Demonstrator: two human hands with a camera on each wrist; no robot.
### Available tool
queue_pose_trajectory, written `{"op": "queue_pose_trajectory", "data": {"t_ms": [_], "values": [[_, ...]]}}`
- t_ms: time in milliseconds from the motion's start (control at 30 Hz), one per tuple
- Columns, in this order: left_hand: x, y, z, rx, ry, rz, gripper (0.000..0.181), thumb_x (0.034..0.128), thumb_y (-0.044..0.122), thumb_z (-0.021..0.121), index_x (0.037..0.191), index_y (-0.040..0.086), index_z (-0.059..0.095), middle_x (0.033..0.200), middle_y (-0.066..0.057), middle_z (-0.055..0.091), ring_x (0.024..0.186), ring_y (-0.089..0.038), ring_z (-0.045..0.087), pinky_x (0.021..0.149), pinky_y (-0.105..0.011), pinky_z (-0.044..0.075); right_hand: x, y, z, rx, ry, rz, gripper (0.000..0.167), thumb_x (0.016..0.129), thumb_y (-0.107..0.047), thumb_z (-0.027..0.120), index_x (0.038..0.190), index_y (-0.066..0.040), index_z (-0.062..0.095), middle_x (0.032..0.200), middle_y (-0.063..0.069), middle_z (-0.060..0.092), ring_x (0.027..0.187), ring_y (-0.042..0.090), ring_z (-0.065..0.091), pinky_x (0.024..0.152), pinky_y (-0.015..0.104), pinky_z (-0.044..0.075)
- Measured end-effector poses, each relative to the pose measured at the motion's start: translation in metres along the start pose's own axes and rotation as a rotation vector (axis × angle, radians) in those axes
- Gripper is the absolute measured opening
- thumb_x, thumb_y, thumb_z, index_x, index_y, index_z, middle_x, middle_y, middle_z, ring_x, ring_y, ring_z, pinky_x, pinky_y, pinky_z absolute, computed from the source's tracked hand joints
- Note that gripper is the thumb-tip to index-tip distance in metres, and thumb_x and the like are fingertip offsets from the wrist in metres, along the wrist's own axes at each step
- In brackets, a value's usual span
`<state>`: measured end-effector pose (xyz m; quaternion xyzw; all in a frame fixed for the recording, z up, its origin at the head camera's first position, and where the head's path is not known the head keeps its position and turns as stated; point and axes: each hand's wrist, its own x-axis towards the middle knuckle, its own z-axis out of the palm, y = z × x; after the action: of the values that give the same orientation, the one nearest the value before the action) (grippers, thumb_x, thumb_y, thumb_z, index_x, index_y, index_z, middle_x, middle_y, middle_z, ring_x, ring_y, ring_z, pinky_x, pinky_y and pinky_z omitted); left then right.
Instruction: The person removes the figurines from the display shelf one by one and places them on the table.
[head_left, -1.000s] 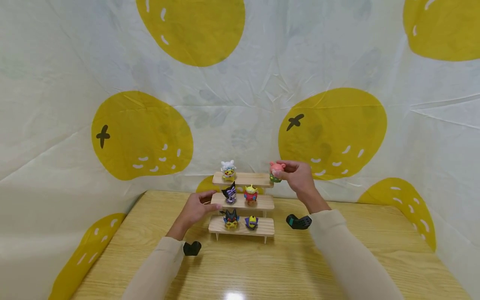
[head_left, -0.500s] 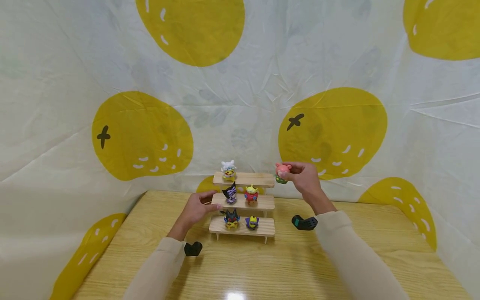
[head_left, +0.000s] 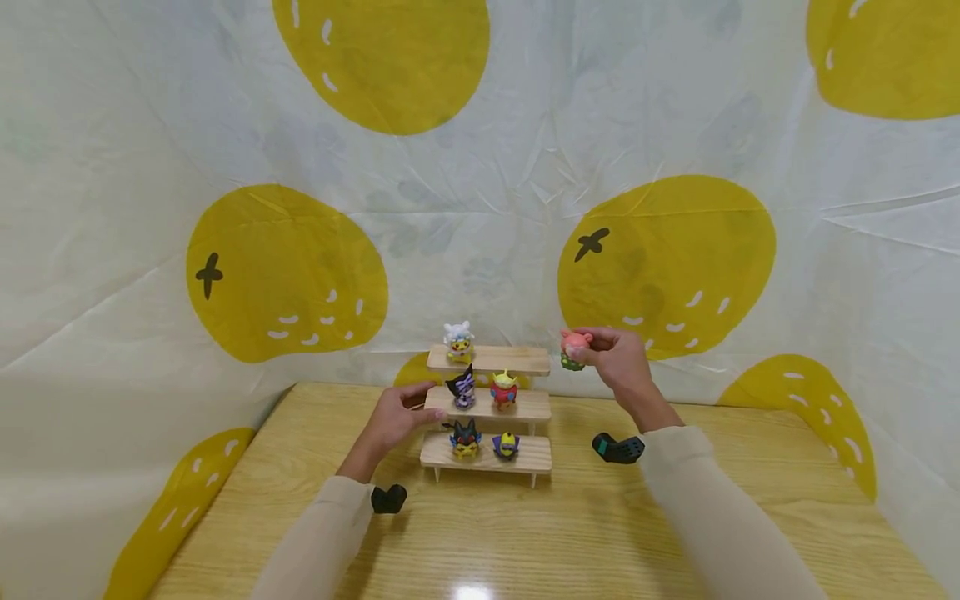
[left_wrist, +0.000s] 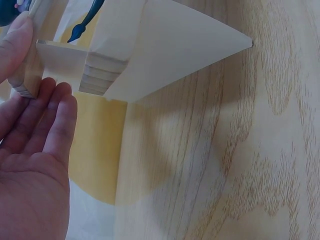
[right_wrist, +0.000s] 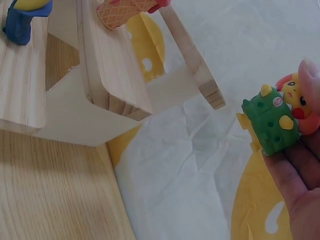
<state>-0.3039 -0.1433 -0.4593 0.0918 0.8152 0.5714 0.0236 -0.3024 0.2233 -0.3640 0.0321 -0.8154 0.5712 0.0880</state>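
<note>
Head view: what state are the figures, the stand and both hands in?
Left hand, gripping the middle shelf's left end
Right hand, holding the pink figure
Pink figure, held clear of the stand
Stand, upright
White figure, upright, top shelf
Black-and-purple figure, upright, middle shelf
Red figure, upright, middle shelf
Black-and-yellow figure, upright, bottom shelf
Small yellow figure, upright, bottom shelf

Six toy figures (head_left: 505, 391) show: one on the top board (head_left: 510, 359), two on the middle board (head_left: 532, 405), two on the bottom board (head_left: 476, 463) and one in the right grip (head_left: 628, 367). That makes three boards. There are two grips, two sleeves (head_left: 708, 492), two black devices (head_left: 618, 448), one desk (head_left: 465, 542) and at least seven printed fruits (head_left: 288, 271).
</note>
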Motion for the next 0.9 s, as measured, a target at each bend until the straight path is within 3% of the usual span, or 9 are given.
{"op": "queue_pose_trajectory", "data": {"t_ms": [500, 900], "values": [[0.000, 0.000, -0.001, 0.010, 0.009, -0.004, 0.064, 0.0917, 0.019, 0.082, 0.149, 0.005, 0.057, 0.155, -0.019, 0.054, 0.143, -0.040, 0.054, 0.113, -0.052, 0.050, 0.000, 0.007, -0.011, -0.010, 0.002, -0.001, 0.043, 0.096, -0.015, 0.077, 0.134, 0.003, 0.069, 0.122, 0.020, 0.074, 0.091, 0.003, 0.064, 0.080, 0.012, 0.055], [0.001, -0.001, 0.001, 0.022, 0.002, -0.001, 0.066, 0.0917, 0.021, 0.082, 0.150, 0.003, 0.056, 0.154, -0.021, 0.055, 0.142, -0.040, 0.055, 0.113, -0.053, 0.050, -0.004, 0.015, -0.021, -0.045, -0.018, 0.036, 0.047, 0.096, -0.020, 0.078, 0.136, 0.002, 0.068, 0.123, 0.015, 0.075, 0.097, 0.008, 0.062, 0.081, 0.014, 0.053]]}}
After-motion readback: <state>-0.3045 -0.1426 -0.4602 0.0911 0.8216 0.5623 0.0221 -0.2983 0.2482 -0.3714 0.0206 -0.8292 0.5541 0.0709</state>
